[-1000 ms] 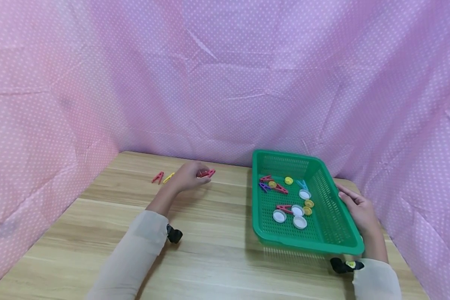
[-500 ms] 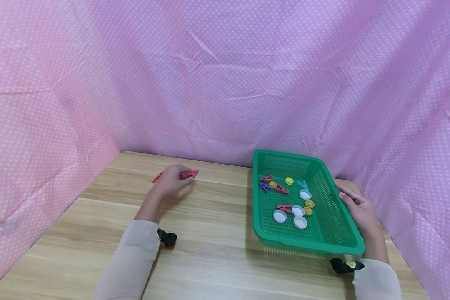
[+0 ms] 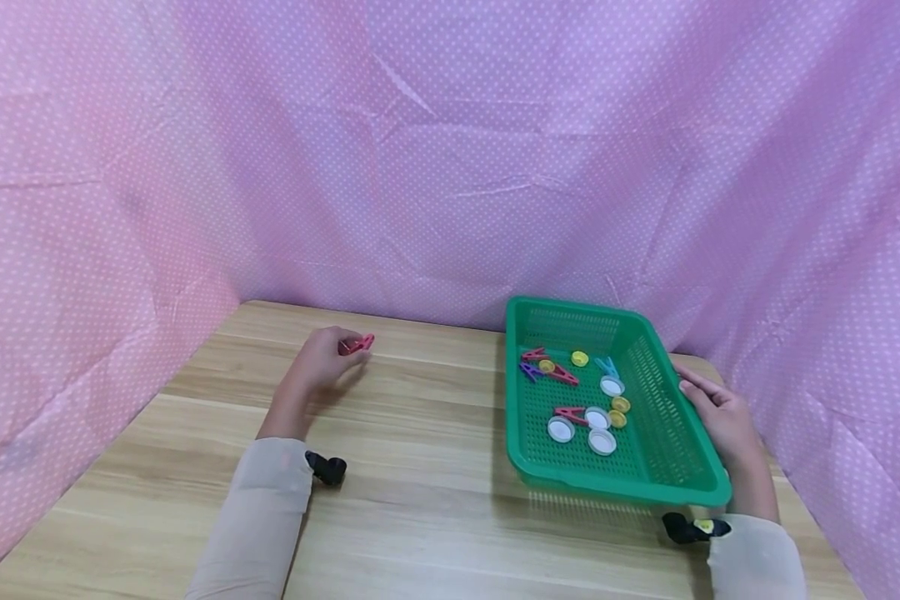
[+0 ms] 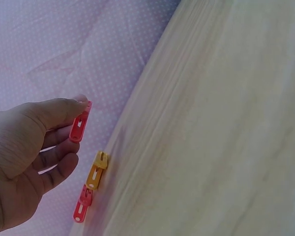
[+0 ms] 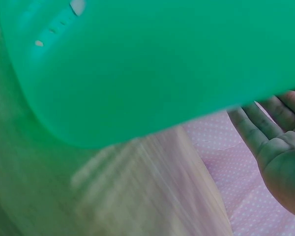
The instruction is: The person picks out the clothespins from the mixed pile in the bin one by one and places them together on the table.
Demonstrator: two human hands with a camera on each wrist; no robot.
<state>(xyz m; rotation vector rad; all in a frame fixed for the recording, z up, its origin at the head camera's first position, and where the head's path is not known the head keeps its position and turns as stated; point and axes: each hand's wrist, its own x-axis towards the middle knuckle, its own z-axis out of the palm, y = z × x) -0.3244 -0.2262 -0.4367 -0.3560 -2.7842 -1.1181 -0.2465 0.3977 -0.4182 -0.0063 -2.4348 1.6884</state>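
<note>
Grip of the left hand point(image 3: 321, 354) is narrow, thumb tip and a finger pinching one red clothespin point(image 4: 80, 124); the other fingers curl loosely apart from it. In the head view the clothespin juts from the fingertips between two and three o'clock; in the left wrist view its long axis runs from about one to seven o'clock.

The relation that matters most here, I judge, lies just past the pinch. In the left wrist view a yellow clothespin point(image 4: 97, 170) sits near the held one at about five o'clock, and a second red clothespin point(image 4: 82, 204) at about six, beyond the yellow. Both long axes also run roughly one to seven, nearly parallel to the held piece. Their ends come together in that view; whether they touch I cannot tell. Neither shows in the head view, probably because the hand covers them. The left hand is much the nearer to both.

Farther out, across the wooden counter point(image 3: 420, 467), the green basket point(image 3: 512, 400) lies well apart from the left hand, a shade past three o'clock in the head view, its long axis running about half past eleven to half past five. The right hand point(image 3: 722, 422) holds it by the rim on its three o'clock side, fingers beneath the edge. On the basket's floor lie more red clothespins point(image 3: 564, 375), a purple clothespin point(image 3: 531, 372), a light blue clothespin point(image 3: 607, 367), white caps point(image 3: 602, 442) and yellow caps point(image 3: 580, 358).
</note>
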